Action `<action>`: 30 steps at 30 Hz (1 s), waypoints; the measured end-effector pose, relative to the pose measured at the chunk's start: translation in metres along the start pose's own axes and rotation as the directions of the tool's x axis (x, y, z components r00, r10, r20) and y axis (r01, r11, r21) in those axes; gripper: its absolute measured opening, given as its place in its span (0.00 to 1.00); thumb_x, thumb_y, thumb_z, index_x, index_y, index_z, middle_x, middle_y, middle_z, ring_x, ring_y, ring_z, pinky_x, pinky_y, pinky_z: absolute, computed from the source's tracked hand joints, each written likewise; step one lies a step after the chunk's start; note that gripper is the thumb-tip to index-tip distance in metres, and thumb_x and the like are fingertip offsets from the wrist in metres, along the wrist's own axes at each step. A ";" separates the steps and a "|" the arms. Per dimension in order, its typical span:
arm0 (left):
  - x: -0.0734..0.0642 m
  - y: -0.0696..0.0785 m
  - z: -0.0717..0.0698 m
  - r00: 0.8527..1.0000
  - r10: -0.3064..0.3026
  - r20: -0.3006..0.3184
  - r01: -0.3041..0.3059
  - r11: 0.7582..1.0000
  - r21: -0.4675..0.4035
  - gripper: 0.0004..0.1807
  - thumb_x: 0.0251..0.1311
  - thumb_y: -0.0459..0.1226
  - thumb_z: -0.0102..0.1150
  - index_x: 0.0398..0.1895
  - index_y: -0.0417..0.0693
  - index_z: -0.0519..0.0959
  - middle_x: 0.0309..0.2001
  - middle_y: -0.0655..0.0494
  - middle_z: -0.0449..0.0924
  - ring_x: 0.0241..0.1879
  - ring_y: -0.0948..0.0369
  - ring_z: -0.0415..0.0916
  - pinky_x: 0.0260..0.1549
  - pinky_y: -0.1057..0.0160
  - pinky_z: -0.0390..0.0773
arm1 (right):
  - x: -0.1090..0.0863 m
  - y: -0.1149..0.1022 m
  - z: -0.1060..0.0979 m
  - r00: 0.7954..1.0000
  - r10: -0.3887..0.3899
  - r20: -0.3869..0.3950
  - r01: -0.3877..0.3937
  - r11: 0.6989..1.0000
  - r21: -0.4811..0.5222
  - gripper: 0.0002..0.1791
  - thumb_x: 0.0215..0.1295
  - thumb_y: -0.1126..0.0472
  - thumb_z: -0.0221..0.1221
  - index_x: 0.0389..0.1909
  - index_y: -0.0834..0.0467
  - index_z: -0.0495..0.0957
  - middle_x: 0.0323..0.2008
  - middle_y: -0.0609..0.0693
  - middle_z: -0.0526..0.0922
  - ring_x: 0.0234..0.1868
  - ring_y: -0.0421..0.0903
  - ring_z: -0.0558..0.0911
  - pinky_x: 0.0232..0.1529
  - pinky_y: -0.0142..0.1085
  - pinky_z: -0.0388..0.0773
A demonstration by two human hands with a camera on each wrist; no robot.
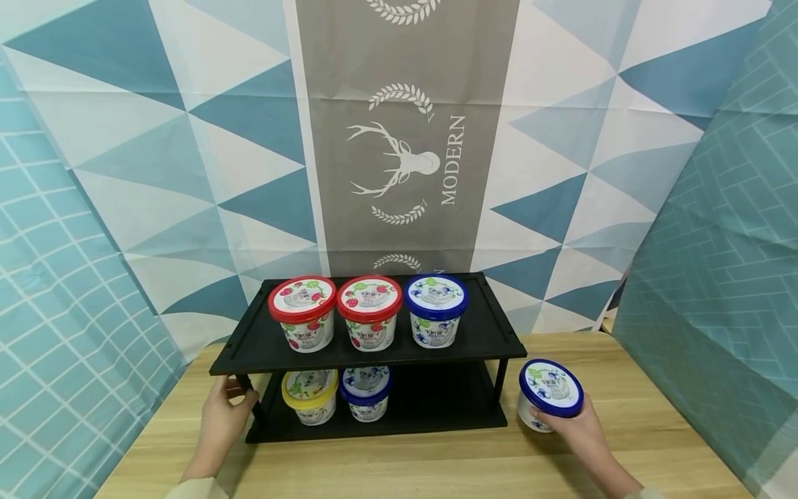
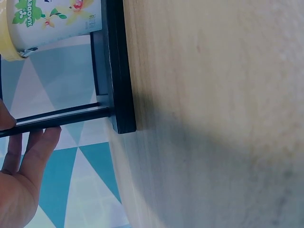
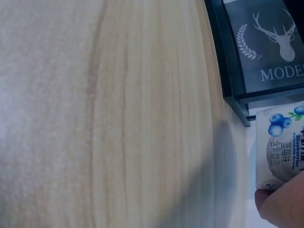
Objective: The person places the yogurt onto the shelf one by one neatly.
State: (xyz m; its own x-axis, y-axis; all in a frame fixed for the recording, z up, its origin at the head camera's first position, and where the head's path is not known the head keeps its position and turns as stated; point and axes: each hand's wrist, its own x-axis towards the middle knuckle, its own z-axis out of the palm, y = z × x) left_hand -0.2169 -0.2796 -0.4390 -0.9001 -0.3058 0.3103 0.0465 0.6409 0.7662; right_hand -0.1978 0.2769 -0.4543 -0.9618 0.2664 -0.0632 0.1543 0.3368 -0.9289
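Note:
A black two-tier shelf (image 1: 411,434) stands on the wooden table. At its left end my left hand (image 1: 226,414) grips the front post (image 2: 61,118), thumb on one side and fingers on the other in the left wrist view. Beyond the shelf's right end, my right hand (image 1: 576,426) holds a blue-lidded blueberry yogurt cup (image 1: 550,388) upright by its side. Its blueberry label (image 3: 280,142) shows in the right wrist view, with the thumb at its lower edge.
On the upper tier sit two red-lidded cups (image 1: 303,312) (image 1: 370,312) and a blue-lidded cup (image 1: 436,310). Below them, a yellow-lidded cup (image 1: 309,395) and another blue-lidded cup (image 1: 366,393) occupy the left half. A patterned cloth (image 1: 405,229) hangs behind the table (image 1: 399,471).

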 end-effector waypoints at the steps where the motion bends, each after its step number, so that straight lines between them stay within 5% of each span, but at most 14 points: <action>1: 0.000 0.000 0.000 1.000 0.002 0.000 -0.002 1.000 0.001 0.29 0.57 0.28 0.52 0.64 0.45 0.60 0.46 0.35 0.72 0.48 0.39 0.74 0.31 0.63 0.77 | -0.001 0.000 0.000 1.000 -0.002 0.000 0.002 1.000 -0.004 0.63 0.45 0.55 0.72 0.72 0.63 0.37 0.68 0.68 0.52 0.68 0.66 0.56 0.64 0.60 0.57; 30: 0.000 0.001 -0.001 1.000 -0.022 0.015 0.022 1.000 -0.014 0.30 0.58 0.28 0.52 0.65 0.46 0.59 0.48 0.35 0.71 0.49 0.39 0.73 0.29 0.69 0.73 | -0.017 -0.005 0.015 0.999 0.036 -0.017 -0.037 0.997 -0.062 0.66 0.39 0.50 0.75 0.70 0.67 0.40 0.66 0.69 0.54 0.66 0.66 0.57 0.64 0.60 0.57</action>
State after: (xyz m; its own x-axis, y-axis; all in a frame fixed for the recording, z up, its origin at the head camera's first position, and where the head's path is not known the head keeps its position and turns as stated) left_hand -0.2161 -0.2795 -0.4380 -0.9074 -0.3091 0.2848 0.0324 0.6242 0.7806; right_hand -0.1855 0.2575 -0.4537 -0.9516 0.2939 -0.0898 0.2032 0.3822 -0.9015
